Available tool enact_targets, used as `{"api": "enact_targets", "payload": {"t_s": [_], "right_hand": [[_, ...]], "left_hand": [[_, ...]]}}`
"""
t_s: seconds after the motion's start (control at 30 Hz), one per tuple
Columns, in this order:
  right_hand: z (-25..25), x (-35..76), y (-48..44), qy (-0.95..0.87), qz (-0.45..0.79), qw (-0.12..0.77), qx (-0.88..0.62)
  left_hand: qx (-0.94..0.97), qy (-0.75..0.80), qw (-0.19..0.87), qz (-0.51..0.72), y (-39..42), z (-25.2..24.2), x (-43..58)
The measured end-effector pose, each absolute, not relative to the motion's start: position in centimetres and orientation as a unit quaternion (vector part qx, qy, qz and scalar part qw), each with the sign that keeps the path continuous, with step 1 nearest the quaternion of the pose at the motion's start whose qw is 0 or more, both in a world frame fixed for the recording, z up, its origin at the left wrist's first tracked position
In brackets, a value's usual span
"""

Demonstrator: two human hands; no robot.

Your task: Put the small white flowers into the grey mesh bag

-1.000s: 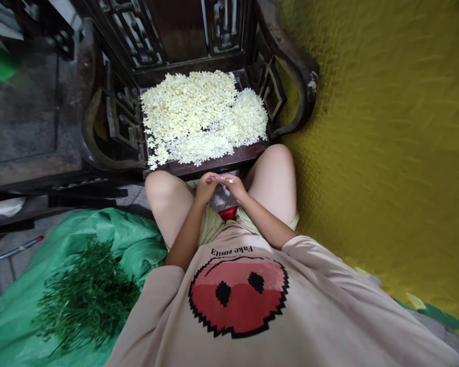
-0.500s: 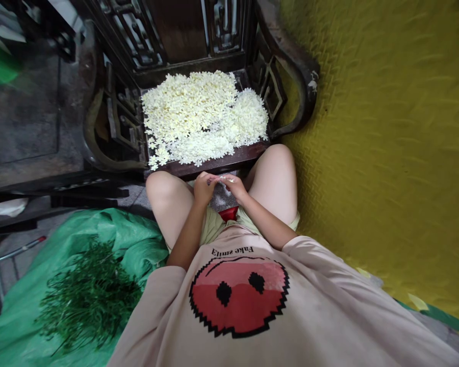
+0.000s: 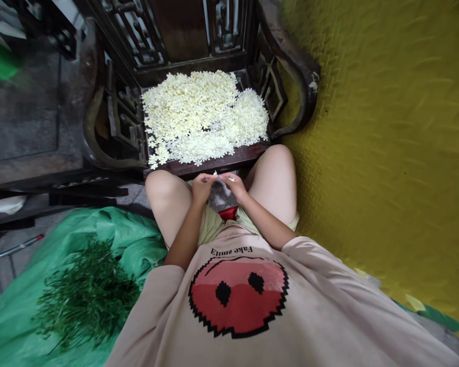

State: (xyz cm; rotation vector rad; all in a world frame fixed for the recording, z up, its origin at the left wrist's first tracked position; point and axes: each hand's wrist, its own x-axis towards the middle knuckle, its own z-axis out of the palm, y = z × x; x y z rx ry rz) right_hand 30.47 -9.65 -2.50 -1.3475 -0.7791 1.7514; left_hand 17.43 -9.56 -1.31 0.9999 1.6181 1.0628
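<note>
Over my lap, between my knees, both hands are held close together with fingertips nearly touching. My left hand (image 3: 202,187) is closed in a pinch, and a small white flower (image 3: 215,173) shows at its fingertips. My right hand (image 3: 235,186) is closed too, its thumb and fingers around another white flower (image 3: 232,179), of which only a bit shows. Just beyond them, a wide heap of loose white flowers (image 3: 199,107) covers the seat of a dark carved wooden chair (image 3: 229,162).
At lower left, a green plastic sack (image 3: 137,229) has a pile of thin green stems (image 3: 92,290) on it. A yellow textured surface (image 3: 386,127) runs along the right. Another dark wooden piece of furniture (image 3: 23,122) stands left. Something red (image 3: 228,213) shows between my thighs.
My hands have drawn slightly apart at the fingertips, the left shifting a little left. A white flower now stands out at my left fingertips. The heap looks the same.
</note>
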Motion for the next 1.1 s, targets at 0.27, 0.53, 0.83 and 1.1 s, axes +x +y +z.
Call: {"api": "enact_targets", "payload": {"t_s": [0.27,0.53,0.83,1.1], "right_hand": [[-1.0,30.1,-9.9,-0.369,0.665,0.417,-0.498],[-1.5,30.3,-9.9,-0.342,0.686,0.421,-0.485],[-1.7,30.2,-10.0,-0.302,0.706,0.437,-0.469],[-3.0,31.2,-8.7,-0.161,0.667,0.487,-0.541]], "left_hand": [[0.288,0.578,0.648,0.404,-9.1,-1.8,17.1],[0.269,0.526,0.7,0.402,-9.4,-1.8,17.2],[0.324,0.544,0.675,0.379,-9.3,-1.9,17.2],[0.296,0.535,0.67,0.421,-9.0,-2.1,17.1]]}}
